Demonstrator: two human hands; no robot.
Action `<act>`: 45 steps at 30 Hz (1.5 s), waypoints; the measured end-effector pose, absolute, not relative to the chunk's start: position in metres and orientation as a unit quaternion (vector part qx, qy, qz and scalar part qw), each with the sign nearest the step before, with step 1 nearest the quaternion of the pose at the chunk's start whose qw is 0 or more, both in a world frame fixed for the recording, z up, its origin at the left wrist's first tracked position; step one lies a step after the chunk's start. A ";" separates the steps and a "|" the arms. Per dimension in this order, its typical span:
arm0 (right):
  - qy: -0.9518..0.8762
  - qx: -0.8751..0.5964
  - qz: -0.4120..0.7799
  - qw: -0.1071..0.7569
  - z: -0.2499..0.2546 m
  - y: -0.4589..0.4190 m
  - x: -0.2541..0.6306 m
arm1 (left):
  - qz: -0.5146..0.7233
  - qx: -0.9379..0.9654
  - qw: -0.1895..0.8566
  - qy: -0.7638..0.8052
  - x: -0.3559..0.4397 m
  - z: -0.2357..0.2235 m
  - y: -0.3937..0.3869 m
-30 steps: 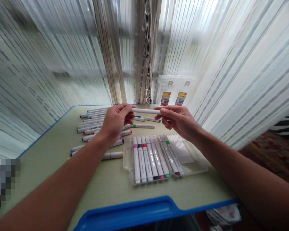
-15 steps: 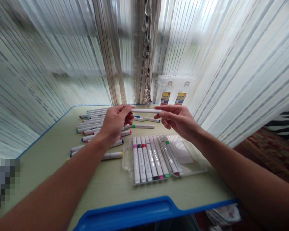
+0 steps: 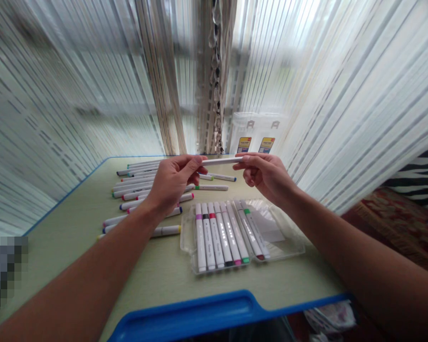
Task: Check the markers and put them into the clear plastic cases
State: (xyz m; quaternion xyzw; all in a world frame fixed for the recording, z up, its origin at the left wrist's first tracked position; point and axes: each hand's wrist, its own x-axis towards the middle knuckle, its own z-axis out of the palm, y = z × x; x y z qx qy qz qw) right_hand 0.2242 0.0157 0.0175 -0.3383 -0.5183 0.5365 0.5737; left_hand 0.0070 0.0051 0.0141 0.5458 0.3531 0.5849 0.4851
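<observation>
A white marker is stretched level between my two hands above the far part of the table. My left hand pinches one end between thumb and fingers; my right hand pinches the other end. Both ends of the marker are hidden by fingertips, so its colour cannot be made out. Below my hands lies an opened clear plastic case with several white markers lined up in it. To the left, partly behind my left arm, several loose markers lie in a rough column.
The pale green table has a blue edge with a raised blue lip at the front. Clear packaging with two yellow labels stands at the back. String curtains hang behind. A patterned rug shows at right.
Both hands have shifted slightly right with the marker, whose right end has risen a little. The markers in the case and on the table have stayed in place.
</observation>
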 end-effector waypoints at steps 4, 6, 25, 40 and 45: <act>-0.499 -0.348 0.544 0.579 0.019 0.016 0.224 | 0.581 0.534 0.517 0.332 0.007 0.016 0.003; -0.491 -0.350 0.548 0.580 0.019 0.016 0.225 | 0.578 0.530 0.529 0.324 0.007 0.017 0.002; -0.496 -0.352 0.543 0.579 0.017 0.018 0.226 | 0.561 0.572 0.493 0.339 0.006 0.015 0.001; -0.579 -0.338 0.507 0.542 0.010 0.018 0.227 | 0.546 0.612 0.429 0.378 0.006 0.015 0.003; -0.628 -0.376 0.452 0.510 0.012 0.012 0.223 | 0.510 0.647 0.403 0.399 0.008 0.015 -0.001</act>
